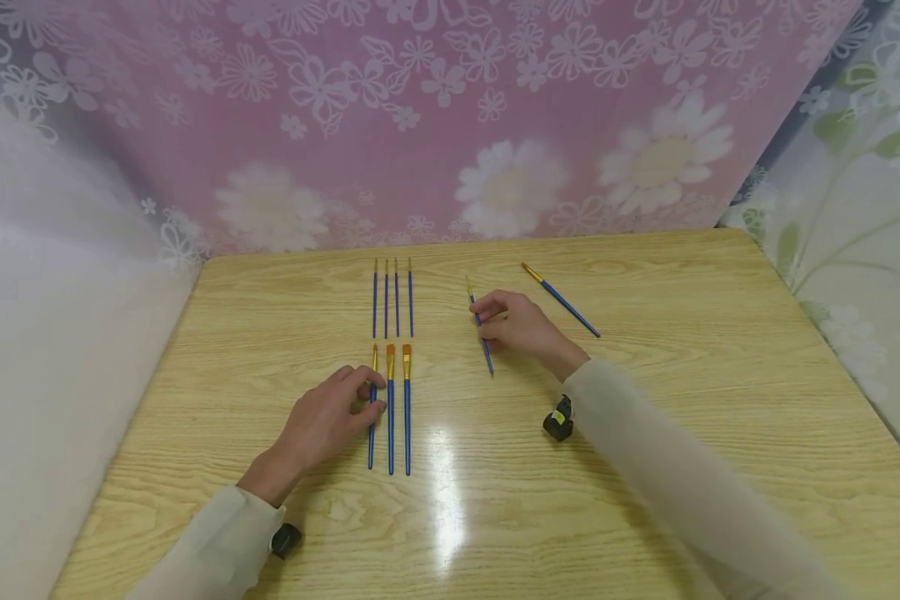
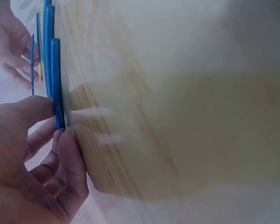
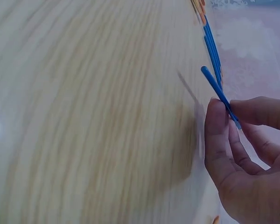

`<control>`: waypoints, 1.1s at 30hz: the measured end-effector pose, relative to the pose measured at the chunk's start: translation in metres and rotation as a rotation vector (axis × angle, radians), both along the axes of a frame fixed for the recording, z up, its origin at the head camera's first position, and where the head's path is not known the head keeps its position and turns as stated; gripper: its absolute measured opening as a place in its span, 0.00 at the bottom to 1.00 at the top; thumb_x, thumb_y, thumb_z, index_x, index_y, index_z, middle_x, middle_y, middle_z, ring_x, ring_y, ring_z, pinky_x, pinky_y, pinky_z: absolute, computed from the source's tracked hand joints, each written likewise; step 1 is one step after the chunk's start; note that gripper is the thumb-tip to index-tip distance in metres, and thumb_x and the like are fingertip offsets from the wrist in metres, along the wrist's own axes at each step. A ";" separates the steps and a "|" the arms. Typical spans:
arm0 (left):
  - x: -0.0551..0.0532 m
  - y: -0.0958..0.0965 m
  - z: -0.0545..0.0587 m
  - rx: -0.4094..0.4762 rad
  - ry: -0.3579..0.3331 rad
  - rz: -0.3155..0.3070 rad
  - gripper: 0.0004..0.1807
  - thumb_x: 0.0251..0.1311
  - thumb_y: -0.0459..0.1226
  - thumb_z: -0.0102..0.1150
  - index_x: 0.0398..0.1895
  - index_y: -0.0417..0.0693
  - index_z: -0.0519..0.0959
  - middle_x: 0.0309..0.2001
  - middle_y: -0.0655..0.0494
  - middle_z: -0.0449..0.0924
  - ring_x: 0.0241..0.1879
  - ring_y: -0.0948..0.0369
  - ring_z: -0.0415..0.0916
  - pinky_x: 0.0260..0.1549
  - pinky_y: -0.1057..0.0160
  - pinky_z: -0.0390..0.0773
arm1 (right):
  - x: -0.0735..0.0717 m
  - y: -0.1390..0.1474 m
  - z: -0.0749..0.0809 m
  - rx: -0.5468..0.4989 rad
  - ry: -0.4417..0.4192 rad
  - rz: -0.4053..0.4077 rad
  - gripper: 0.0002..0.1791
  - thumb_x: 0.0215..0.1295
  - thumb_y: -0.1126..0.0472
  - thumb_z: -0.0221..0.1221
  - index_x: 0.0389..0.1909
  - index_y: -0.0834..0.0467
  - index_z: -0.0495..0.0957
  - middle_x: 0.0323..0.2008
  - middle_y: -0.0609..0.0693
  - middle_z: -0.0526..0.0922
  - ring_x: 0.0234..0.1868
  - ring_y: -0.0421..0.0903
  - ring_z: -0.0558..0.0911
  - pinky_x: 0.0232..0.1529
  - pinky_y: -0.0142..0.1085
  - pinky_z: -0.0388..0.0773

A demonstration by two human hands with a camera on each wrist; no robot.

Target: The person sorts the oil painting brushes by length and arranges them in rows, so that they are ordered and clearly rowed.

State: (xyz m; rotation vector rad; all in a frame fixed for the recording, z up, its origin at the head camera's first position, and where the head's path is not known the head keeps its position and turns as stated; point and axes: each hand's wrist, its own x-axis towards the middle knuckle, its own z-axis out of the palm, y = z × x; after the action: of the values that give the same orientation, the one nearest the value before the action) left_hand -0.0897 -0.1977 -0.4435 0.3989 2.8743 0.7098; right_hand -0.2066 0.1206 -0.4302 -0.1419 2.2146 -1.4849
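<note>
My right hand (image 1: 523, 327) pinches a slim blue paintbrush (image 1: 488, 357) between thumb and fingers, its bristle tip pointing away from me. In the right wrist view the handle end of that paintbrush (image 3: 211, 78) sticks out past the fingertips, above the table. Lower left, my left hand (image 1: 328, 419) has its thumb and fingers about the leftmost paintbrush (image 1: 371, 446) of a row of three. The left wrist view shows this blue handle (image 2: 56, 70) between thumb and fingers. Beside it lie two flat-tipped paintbrushes, a middle one (image 1: 391, 429) and a right one (image 1: 407, 429).
Several thin paintbrushes (image 1: 386, 300) lie parallel in a row behind the three thicker ones. Another paintbrush (image 1: 566, 304) lies slanted beyond the right hand. All rest on a wooden table (image 1: 682, 333), with a pink flowered curtain (image 1: 390, 167) along its far edge.
</note>
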 end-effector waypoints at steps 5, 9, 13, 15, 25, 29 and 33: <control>0.000 -0.001 0.000 0.000 0.001 -0.002 0.13 0.75 0.42 0.67 0.58 0.53 0.82 0.43 0.57 0.80 0.31 0.63 0.69 0.28 0.65 0.70 | -0.003 -0.017 -0.003 0.001 0.020 -0.007 0.21 0.78 0.68 0.60 0.69 0.59 0.78 0.62 0.59 0.78 0.54 0.53 0.86 0.52 0.41 0.89; 0.000 -0.003 0.000 -0.004 -0.004 0.006 0.13 0.75 0.42 0.67 0.58 0.53 0.82 0.43 0.57 0.80 0.31 0.63 0.69 0.28 0.65 0.70 | -0.008 -0.032 -0.003 0.020 0.024 -0.017 0.20 0.79 0.68 0.61 0.67 0.57 0.80 0.61 0.57 0.79 0.52 0.52 0.87 0.52 0.41 0.89; -0.001 -0.003 0.000 0.001 -0.008 0.008 0.13 0.75 0.42 0.67 0.58 0.53 0.82 0.44 0.57 0.80 0.31 0.63 0.69 0.28 0.65 0.70 | -0.012 -0.049 0.000 0.046 0.025 -0.034 0.19 0.79 0.68 0.61 0.67 0.57 0.80 0.59 0.56 0.80 0.49 0.51 0.87 0.51 0.41 0.89; 0.000 -0.002 0.000 0.006 -0.010 0.007 0.14 0.75 0.42 0.68 0.58 0.53 0.82 0.43 0.57 0.80 0.31 0.63 0.69 0.28 0.65 0.70 | -0.015 -0.056 0.001 0.072 0.051 -0.034 0.19 0.79 0.68 0.61 0.67 0.58 0.80 0.58 0.56 0.80 0.46 0.51 0.87 0.49 0.41 0.89; 0.002 0.001 -0.001 0.016 -0.013 0.020 0.14 0.74 0.43 0.68 0.58 0.53 0.82 0.43 0.58 0.79 0.30 0.63 0.68 0.28 0.65 0.69 | -0.031 -0.083 0.002 0.237 0.214 0.016 0.20 0.78 0.69 0.58 0.67 0.61 0.80 0.55 0.58 0.83 0.43 0.49 0.82 0.42 0.37 0.79; 0.001 0.000 -0.001 0.007 -0.004 0.022 0.14 0.74 0.43 0.68 0.58 0.53 0.82 0.42 0.58 0.80 0.30 0.63 0.69 0.28 0.65 0.70 | -0.035 -0.089 0.002 0.260 0.251 0.023 0.22 0.77 0.71 0.57 0.69 0.63 0.79 0.52 0.57 0.81 0.46 0.51 0.77 0.44 0.39 0.74; 0.000 -0.001 -0.001 0.008 0.003 0.018 0.13 0.74 0.42 0.69 0.57 0.53 0.83 0.43 0.58 0.80 0.30 0.63 0.70 0.28 0.65 0.71 | -0.042 -0.097 0.001 0.278 0.246 -0.001 0.25 0.76 0.73 0.55 0.71 0.64 0.77 0.40 0.52 0.78 0.35 0.47 0.70 0.38 0.38 0.67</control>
State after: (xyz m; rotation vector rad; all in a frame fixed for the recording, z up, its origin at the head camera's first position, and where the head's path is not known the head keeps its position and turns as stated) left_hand -0.0901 -0.1983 -0.4448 0.3759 2.8827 0.7243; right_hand -0.2484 0.0237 -0.4289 -0.2431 2.5914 -1.1970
